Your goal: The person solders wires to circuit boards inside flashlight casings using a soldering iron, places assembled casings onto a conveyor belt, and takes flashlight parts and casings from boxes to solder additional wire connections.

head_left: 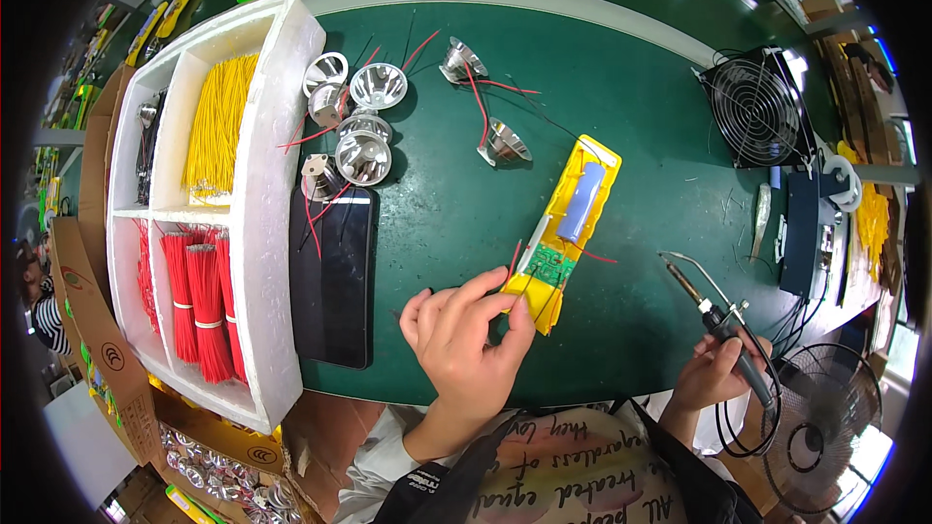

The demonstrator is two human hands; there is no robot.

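Note:
A yellow plastic housing (549, 315) lies slantwise on the table before me, with a blue cylindrical battery cell (581, 202) and a green circuit board (550, 267) inside. Red and dark wires stick out around it. At the housing's lower end, my left hand (471, 330) pinches a thin dark wire between thumb and forefinger, the fingertips against the housing's edge. My right hand (718, 369) grips a soldering iron (730, 340) with a curved metal feed tube beside its tip. The tip points up and left, apart from the board.
At left stands a white foam box (282, 223) with yellow, red and black wires. A black flat device (333, 301) lies beside it, below several silver reflector cups (379, 85). On the right are a black fan (759, 107), a dark control box (802, 243) and a round-caged fan (820, 427).

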